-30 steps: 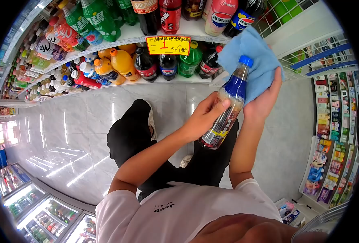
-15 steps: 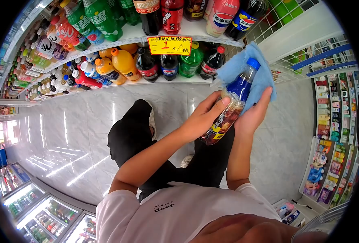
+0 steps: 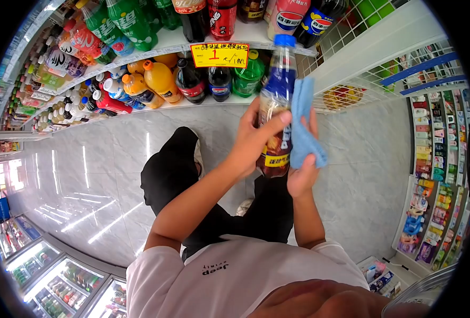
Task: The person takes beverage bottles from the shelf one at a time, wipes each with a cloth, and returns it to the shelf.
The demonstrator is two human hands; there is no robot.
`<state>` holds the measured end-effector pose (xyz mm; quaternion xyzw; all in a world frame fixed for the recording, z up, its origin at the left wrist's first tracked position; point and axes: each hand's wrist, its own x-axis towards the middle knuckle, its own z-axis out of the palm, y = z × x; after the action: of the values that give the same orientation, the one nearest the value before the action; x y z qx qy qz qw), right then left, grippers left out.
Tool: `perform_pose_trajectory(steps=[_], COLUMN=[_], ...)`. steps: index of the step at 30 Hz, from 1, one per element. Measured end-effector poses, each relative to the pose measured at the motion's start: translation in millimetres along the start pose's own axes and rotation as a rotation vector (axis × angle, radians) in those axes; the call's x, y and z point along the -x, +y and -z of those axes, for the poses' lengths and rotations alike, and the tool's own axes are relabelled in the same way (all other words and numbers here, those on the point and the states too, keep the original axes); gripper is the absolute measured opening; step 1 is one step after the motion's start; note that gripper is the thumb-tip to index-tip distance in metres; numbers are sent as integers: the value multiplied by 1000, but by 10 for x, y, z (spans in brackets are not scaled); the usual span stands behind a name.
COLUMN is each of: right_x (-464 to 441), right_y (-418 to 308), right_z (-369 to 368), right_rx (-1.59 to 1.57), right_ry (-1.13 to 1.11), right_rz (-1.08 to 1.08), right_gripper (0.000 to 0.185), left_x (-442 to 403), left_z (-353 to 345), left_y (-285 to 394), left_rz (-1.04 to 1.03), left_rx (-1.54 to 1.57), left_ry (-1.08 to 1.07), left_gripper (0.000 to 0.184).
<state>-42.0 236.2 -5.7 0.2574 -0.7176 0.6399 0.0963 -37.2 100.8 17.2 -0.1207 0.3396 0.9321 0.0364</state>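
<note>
A soda bottle with a blue cap, a blue Pepsi label and dark contents is held nearly upright in front of me. My left hand is wrapped round its middle, thumb across the front. On the bottle's right side lies a light blue cloth, folded and pressed along the label. My right hand grips that cloth, its thumb in front and its other fingers partly hidden behind it.
Ahead, a curved two-tier shelf carries several drink bottles and a yellow price sign. A white wire rack stands at the right front. Stocked shelves line the far right; lit fridges stand at lower left.
The bottle has swung left and more upright, its label turning to show the lettering. The cloth has come from behind the bottle to its right side, and my right hand has moved lower.
</note>
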Motion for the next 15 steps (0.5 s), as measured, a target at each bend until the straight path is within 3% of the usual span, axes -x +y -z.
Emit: perform_pose_trajectory(steps=[5,9,11,15], right_x=[423,700,730,574], right_y=[98,55,-63,-244], right_z=[-30,-14,-65,-153], right_rx=[-250,-584,-731,-1008], right_ry=[-71,25,95,240], right_rz=[-204,-479,-593,-658], right_gripper=[75,78,78,68], left_x=[-66,-56,-80,-162], left_z=[66,50,101,143], left_y=[51,150,138,-30], left_rz=[0,90,145,-10], left_rx=[75,191,231,25], left_ry=[38,22,18,128], left_gripper=[42,49,44,44])
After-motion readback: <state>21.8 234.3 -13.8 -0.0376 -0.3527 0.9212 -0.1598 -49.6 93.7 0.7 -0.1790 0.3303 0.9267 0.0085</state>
